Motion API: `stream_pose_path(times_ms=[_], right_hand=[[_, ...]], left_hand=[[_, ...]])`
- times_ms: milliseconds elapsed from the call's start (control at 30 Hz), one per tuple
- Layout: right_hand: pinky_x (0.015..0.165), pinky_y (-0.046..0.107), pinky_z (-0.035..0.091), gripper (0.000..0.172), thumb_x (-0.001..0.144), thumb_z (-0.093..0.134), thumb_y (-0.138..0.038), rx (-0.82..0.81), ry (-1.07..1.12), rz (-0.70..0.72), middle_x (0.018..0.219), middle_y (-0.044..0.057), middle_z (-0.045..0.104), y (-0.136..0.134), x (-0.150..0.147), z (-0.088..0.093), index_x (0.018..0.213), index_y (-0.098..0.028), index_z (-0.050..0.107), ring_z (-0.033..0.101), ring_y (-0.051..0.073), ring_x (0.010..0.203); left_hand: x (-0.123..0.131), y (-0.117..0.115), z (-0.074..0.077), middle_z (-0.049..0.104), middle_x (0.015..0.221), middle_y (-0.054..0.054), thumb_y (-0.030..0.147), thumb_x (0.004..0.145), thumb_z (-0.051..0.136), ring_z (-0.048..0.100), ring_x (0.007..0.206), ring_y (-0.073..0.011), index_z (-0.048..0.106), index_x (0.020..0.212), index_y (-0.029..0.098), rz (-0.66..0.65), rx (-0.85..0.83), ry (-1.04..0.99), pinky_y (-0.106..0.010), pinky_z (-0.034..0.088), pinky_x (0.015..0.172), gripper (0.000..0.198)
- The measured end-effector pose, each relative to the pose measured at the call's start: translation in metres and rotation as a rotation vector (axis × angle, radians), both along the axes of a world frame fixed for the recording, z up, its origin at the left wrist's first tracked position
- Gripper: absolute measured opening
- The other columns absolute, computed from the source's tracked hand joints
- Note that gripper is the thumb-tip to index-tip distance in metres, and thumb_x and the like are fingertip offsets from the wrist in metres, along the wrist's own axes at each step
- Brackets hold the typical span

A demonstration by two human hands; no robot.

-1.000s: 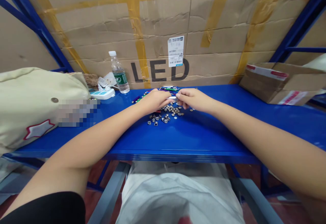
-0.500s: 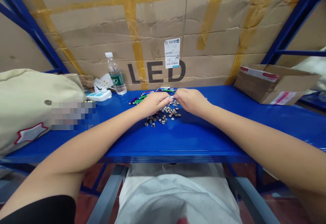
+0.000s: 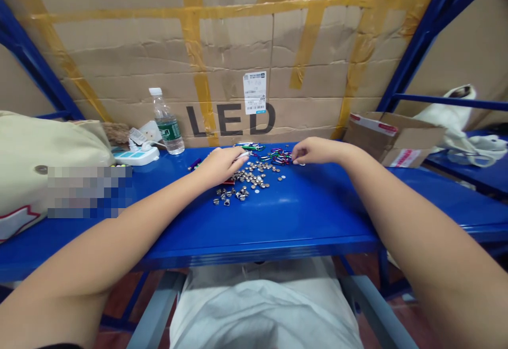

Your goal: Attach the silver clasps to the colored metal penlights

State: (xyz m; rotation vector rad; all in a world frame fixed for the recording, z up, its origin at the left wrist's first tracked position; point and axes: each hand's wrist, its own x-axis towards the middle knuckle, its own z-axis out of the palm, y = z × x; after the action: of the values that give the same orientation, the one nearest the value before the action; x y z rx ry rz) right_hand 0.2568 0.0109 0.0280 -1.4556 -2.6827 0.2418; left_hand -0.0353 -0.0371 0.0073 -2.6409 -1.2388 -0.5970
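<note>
My left hand (image 3: pixel 224 166) is closed around a slim silver tube (image 3: pixel 240 155), whose end sticks out past the thumb. To its right, my right hand (image 3: pixel 313 151) has its fingers curled together at the edge of a pile of coloured carabiners (image 3: pixel 277 156); what is between its fingertips is hidden. Small round button cells (image 3: pixel 257 174) lie scattered between the hands. Nearer me is a group of small shiny metal pieces (image 3: pixel 232 195). A red tube (image 3: pixel 227 182) shows partly under my left hand. Green and silver slim pieces (image 3: pixel 248 146) lie behind it.
A water bottle (image 3: pixel 169 126) and a white power strip (image 3: pixel 137 155) stand at the back left. A beige bag (image 3: pixel 51 148) takes up the left side of the blue table (image 3: pixel 286 227). An open cardboard box (image 3: pixel 397 140) sits at the right, before a taped cardboard wall (image 3: pixel 222 47).
My hands were together over the button cells. The right hand has come away to the right, to the carabiners. The left keeps the silver tube. The view has shifted slightly right.
</note>
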Motion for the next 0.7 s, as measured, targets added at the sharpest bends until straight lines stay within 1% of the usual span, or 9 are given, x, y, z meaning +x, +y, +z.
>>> stream_pose_path(times_ms=[133, 267, 367, 433, 500, 567, 633, 700], right_hand=[[0.067, 0.027, 0.044, 0.022, 0.075, 0.059, -0.023, 0.105, -0.135, -0.125, 0.093, 0.006, 0.072, 0.007, 0.005, -0.005, 0.093, -0.019, 0.071, 0.063, 0.019, 0.081], [0.068, 0.027, 0.046, 0.026, 0.076, 0.061, -0.026, 0.034, -0.255, -0.205, 0.099, 0.006, 0.072, 0.012, 0.007, -0.009, 0.099, -0.019, 0.071, 0.065, 0.021, 0.085], [0.072, 0.028, 0.047, 0.032, 0.075, 0.061, -0.025, 0.017, -0.253, -0.218, 0.104, 0.007, 0.072, 0.016, 0.017, -0.009, 0.105, -0.019, 0.070, 0.065, 0.022, 0.090], [0.074, 0.028, 0.047, 0.035, 0.073, 0.061, -0.022, 0.001, -0.238, -0.207, 0.106, 0.008, 0.071, 0.019, 0.025, -0.009, 0.106, -0.020, 0.071, 0.065, 0.023, 0.092], [0.075, 0.028, 0.047, 0.035, 0.071, 0.061, -0.019, -0.041, -0.251, -0.222, 0.104, 0.007, 0.072, 0.021, 0.029, -0.009, 0.104, -0.019, 0.071, 0.065, 0.022, 0.090], [0.071, 0.029, 0.046, 0.029, 0.072, 0.061, -0.020, -0.080, -0.286, -0.259, 0.099, 0.008, 0.072, 0.021, 0.030, -0.009, 0.098, -0.018, 0.072, 0.064, 0.022, 0.084], [0.064, 0.028, 0.044, 0.023, 0.074, 0.061, -0.027, -0.134, -0.315, -0.273, 0.089, 0.008, 0.071, 0.019, 0.028, -0.008, 0.090, -0.016, 0.073, 0.062, 0.020, 0.076], [0.058, 0.028, 0.041, 0.023, 0.075, 0.060, -0.034, -0.204, -0.312, -0.256, 0.078, 0.006, 0.068, 0.015, 0.026, -0.007, 0.083, -0.015, 0.071, 0.058, 0.018, 0.066]], left_hand=[[-0.005, 0.003, -0.001, 0.067, 0.088, -0.008, 0.037, 0.098, 0.034, 0.060, 0.077, -0.0195, 0.059, 0.096, 0.015, 0.017, 0.020, 0.036, -0.029, 0.038, 0.067, 0.033], [-0.004, 0.004, -0.003, 0.068, 0.092, -0.007, 0.038, 0.098, 0.034, 0.061, 0.081, -0.0195, 0.060, 0.098, 0.017, 0.001, 0.014, 0.080, -0.030, 0.040, 0.072, 0.034], [-0.002, 0.004, -0.004, 0.069, 0.093, -0.008, 0.039, 0.098, 0.033, 0.062, 0.082, -0.0202, 0.061, 0.099, 0.017, -0.013, 0.008, 0.106, -0.031, 0.040, 0.074, 0.035], [-0.002, 0.003, -0.003, 0.069, 0.091, -0.008, 0.039, 0.098, 0.033, 0.062, 0.080, -0.0206, 0.061, 0.098, 0.017, -0.023, 0.005, 0.121, -0.031, 0.040, 0.073, 0.037], [-0.001, 0.002, -0.003, 0.068, 0.088, -0.008, 0.040, 0.098, 0.034, 0.062, 0.078, -0.0204, 0.061, 0.096, 0.016, -0.029, 0.001, 0.124, -0.031, 0.039, 0.071, 0.036], [-0.001, 0.002, -0.003, 0.068, 0.085, -0.007, 0.039, 0.098, 0.035, 0.061, 0.075, -0.0198, 0.061, 0.095, 0.016, -0.035, -0.001, 0.120, -0.030, 0.039, 0.069, 0.035], [-0.001, 0.002, -0.003, 0.068, 0.083, -0.006, 0.039, 0.098, 0.035, 0.060, 0.074, -0.0190, 0.061, 0.093, 0.016, -0.041, -0.004, 0.117, -0.030, 0.038, 0.069, 0.035], [-0.002, 0.002, -0.004, 0.067, 0.082, -0.006, 0.039, 0.098, 0.035, 0.059, 0.073, -0.0186, 0.061, 0.092, 0.016, -0.050, -0.011, 0.113, -0.029, 0.039, 0.068, 0.035]])
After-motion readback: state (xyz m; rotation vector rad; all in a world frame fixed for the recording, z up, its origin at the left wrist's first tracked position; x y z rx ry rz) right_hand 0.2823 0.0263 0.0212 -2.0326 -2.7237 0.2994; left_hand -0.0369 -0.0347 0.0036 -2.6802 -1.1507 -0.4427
